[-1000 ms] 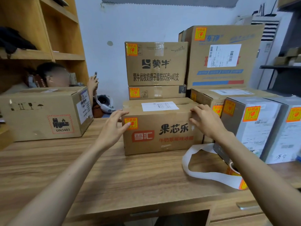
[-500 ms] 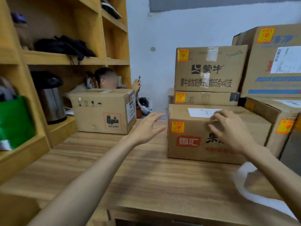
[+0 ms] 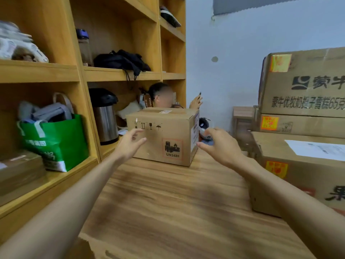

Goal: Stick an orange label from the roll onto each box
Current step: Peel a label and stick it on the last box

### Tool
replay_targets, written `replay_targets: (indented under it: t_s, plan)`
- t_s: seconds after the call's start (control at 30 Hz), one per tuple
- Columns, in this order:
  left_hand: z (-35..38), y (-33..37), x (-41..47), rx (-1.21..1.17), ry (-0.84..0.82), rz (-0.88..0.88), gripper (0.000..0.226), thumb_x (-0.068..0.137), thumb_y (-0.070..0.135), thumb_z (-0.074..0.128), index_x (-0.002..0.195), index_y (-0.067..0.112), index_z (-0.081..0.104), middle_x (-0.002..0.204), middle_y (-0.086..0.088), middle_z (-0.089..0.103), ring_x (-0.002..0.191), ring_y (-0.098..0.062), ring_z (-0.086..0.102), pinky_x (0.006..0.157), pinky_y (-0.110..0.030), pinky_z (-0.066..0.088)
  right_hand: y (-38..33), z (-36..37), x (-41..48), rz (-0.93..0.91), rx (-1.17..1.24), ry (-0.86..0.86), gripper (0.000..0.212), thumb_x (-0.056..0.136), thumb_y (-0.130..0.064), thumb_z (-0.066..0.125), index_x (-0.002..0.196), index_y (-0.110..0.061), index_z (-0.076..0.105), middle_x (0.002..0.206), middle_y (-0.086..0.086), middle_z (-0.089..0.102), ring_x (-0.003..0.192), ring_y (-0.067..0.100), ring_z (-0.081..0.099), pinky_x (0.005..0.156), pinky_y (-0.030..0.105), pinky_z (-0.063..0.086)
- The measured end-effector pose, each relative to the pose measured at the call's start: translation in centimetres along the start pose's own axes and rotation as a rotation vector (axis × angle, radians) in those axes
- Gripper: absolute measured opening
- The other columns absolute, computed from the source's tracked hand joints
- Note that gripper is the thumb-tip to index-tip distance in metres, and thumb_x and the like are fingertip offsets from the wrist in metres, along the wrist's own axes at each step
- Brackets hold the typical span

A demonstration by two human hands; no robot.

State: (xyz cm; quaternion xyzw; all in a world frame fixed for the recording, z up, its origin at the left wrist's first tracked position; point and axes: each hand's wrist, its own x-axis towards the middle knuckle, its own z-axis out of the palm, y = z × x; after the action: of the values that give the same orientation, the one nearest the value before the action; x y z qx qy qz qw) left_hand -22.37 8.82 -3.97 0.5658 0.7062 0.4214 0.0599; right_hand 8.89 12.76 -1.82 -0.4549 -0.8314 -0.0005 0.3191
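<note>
A brown cardboard box with a UN3481 battery mark stands at the far side of the wooden table; I see no orange label on its visible faces. My left hand reaches out empty with spread fingers, just in front of the box's left front face. My right hand is also empty with relaxed fingers, close to the box's right front corner. At the right, stacked boxes each carry an orange label. The label roll is out of view.
Wooden shelves line the left side, holding a green bag, a steel thermos and black items. A person sits behind the box, one hand raised. A white wall is at the back.
The view has swung left, away from the labelled box at the right. Both hands left that box and moved out toward the UN3481 box, which now sits in the middle of the view.
</note>
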Motion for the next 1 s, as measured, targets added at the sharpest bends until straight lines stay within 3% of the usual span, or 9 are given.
replay_targets:
  t_s: [0.1, 0.2, 0.43, 0.77, 0.83, 0.9, 1.0]
  plan:
    - [-1.0, -1.8, 3.4, -0.001, 0.011, -0.039, 0.053, 0.098, 0.040, 0.062, 0.148, 0.029, 0.045, 0.148, -0.011, 0.050, 0.135, -0.027, 0.049, 0.111, -0.048, 0.043, -0.5, 2.5, 3.5, 0.065, 0.023, -0.051, 0.052, 0.092, -0.051, 0.062, 0.131, -0.018, 0.051, 0.132, 0.006, 0.059, 0.116, 0.026, 0.057, 0.087, 0.040, 0.051]
    - [-1.5, -3.4, 6.8, -0.018, 0.027, -0.070, 0.062, 0.098, 0.038, 0.063, 0.153, 0.029, 0.038, 0.152, -0.013, 0.047, 0.138, -0.031, 0.046, 0.112, -0.053, 0.042, -0.5, 4.6, 6.7, 0.089, 0.022, -0.068, 0.060, 0.091, -0.051, 0.063, 0.137, -0.020, 0.041, 0.129, 0.009, 0.060, 0.113, 0.028, 0.057, 0.082, 0.041, 0.051]
    - [-0.7, -5.8, 12.9, -0.100, 0.004, -0.108, 0.082, 0.099, 0.025, 0.064, 0.162, 0.032, 0.012, 0.166, -0.010, 0.024, 0.149, -0.034, 0.031, 0.119, -0.055, 0.030, 0.3, 8.6, 11.9, 0.137, 0.075, -0.091, 0.078, 0.089, -0.059, 0.059, 0.149, -0.035, 0.016, 0.141, 0.009, 0.054, 0.115, 0.033, 0.059, 0.092, 0.052, 0.053]
    - [0.2, -7.1, 11.9, -0.167, 0.075, -0.031, 0.066, 0.099, 0.031, 0.063, 0.154, 0.034, 0.027, 0.157, -0.010, 0.037, 0.139, -0.032, 0.042, 0.110, -0.053, 0.043, 1.1, 8.7, 11.8, 0.053, 0.201, 0.009, 0.042, 0.095, -0.038, 0.063, 0.127, -0.022, 0.040, 0.128, 0.008, 0.063, 0.109, 0.031, 0.061, 0.090, 0.050, 0.053]
    - [-0.2, -6.7, 10.5, -0.159, 0.085, -0.016, 0.064, 0.099, 0.032, 0.064, 0.153, 0.034, 0.029, 0.155, -0.010, 0.040, 0.138, -0.033, 0.044, 0.110, -0.054, 0.044, 1.1, 7.7, 11.2, 0.048, 0.264, 0.001, 0.040, 0.094, -0.031, 0.066, 0.125, -0.018, 0.044, 0.122, 0.007, 0.063, 0.106, 0.026, 0.060, 0.087, 0.040, 0.053]
    - [-0.6, -6.1, 9.0, -0.148, 0.084, 0.011, 0.065, 0.098, 0.034, 0.064, 0.153, 0.033, 0.030, 0.155, -0.009, 0.040, 0.138, -0.032, 0.043, 0.109, -0.052, 0.042, 1.0, 6.3, 10.1, 0.051, 0.283, -0.014, 0.039, 0.094, -0.027, 0.066, 0.126, -0.014, 0.047, 0.113, 0.003, 0.060, 0.099, 0.021, 0.058, 0.074, 0.026, 0.047]
    - [-1.3, -4.9, 6.6, -0.112, 0.065, 0.019, 0.070, 0.096, 0.038, 0.066, 0.155, 0.033, 0.029, 0.157, -0.009, 0.039, 0.140, -0.032, 0.040, 0.109, -0.051, 0.040, 1.1, 3.9, 7.8, 0.054, 0.234, -0.029, 0.043, 0.094, -0.027, 0.067, 0.130, -0.012, 0.048, 0.108, 0.003, 0.056, 0.094, 0.022, 0.058, 0.073, 0.031, 0.046]
